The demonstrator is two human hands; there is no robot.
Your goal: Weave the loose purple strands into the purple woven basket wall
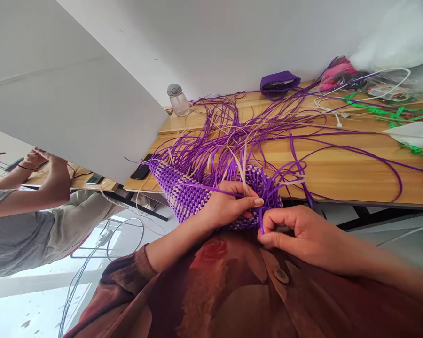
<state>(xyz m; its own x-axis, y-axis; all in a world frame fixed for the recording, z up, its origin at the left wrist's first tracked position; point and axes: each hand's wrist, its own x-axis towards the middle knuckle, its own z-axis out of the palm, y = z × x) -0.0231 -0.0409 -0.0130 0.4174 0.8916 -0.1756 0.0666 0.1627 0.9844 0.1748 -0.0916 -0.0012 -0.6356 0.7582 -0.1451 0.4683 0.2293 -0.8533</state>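
A purple and cream woven basket [185, 196] leans between my body and the table edge, with many loose strips [218, 136] fanning out from its rim over the table. My left hand [229, 204] lies on the weave near its right end, thumb and fingers pinched on the strips at the rim. Close beside it, my right hand [285, 230] is closed, its thumb and forefinger gripping the end of a short purple strip [261, 220]. The fingers of both hands partly cover the weave there.
On the wooden table [352, 173] are a glass jar [179, 101], a black phone [143, 168], a small purple pouch [279, 83], a white cable [338, 117], green plastic pieces [373, 110] and plastic bags [391, 91]. A co-worker [31, 206] works at the left behind a partition [74, 80].
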